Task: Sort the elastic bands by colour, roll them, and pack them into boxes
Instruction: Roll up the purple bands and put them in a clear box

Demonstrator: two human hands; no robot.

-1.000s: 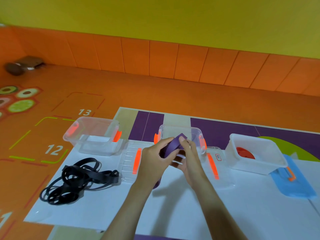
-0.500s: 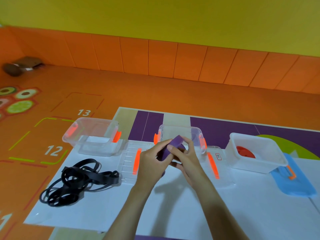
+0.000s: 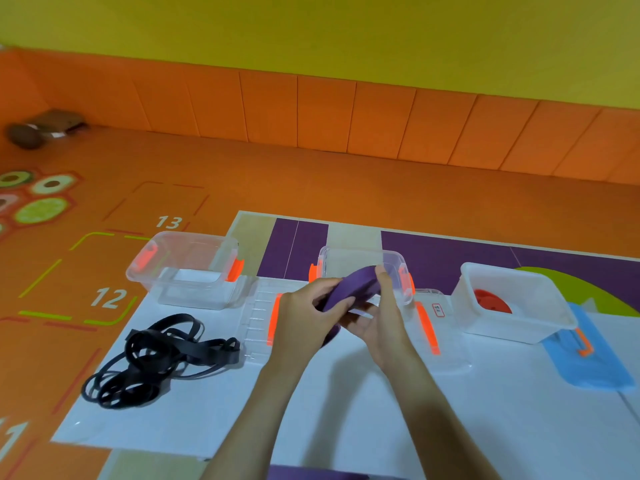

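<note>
1. Hands: I count two in view. The left hand [image 3: 304, 315] and the right hand [image 3: 382, 329] meet at centre, above the white sheet [image 3: 346, 417].
2. Left grip: the fingers are curled round the purple band [image 3: 353, 285], holding its left part.
3. Right grip: the thumb and fingers pinch the same band at its right end.
4. Purple band: I count one. It is held in the air as a bent arc between the two hands, just in front of the middle box [image 3: 349, 263] and not inside it. A loose length hangs below the left hand.
5. Boxes: I count three, in a row along the far edge of the sheet. The left box [image 3: 194, 271] and the middle box are clear with orange clips. The right box [image 3: 505, 329] is white.
6. Red roll [image 3: 490, 301]: I count one, lying inside the right box.
7. Lids: I count three, each flat on the sheet. One clear lid [image 3: 258, 317] lies left of the hands, one clear lid [image 3: 446, 341] lies right of them, and one blue lid [image 3: 595, 368] lies partly under the right box.
8. Black bands [image 3: 152, 362]: one tangled heap lies near the left edge of the sheet, well apart from the hands. I cannot tell how many bands it holds.
</note>
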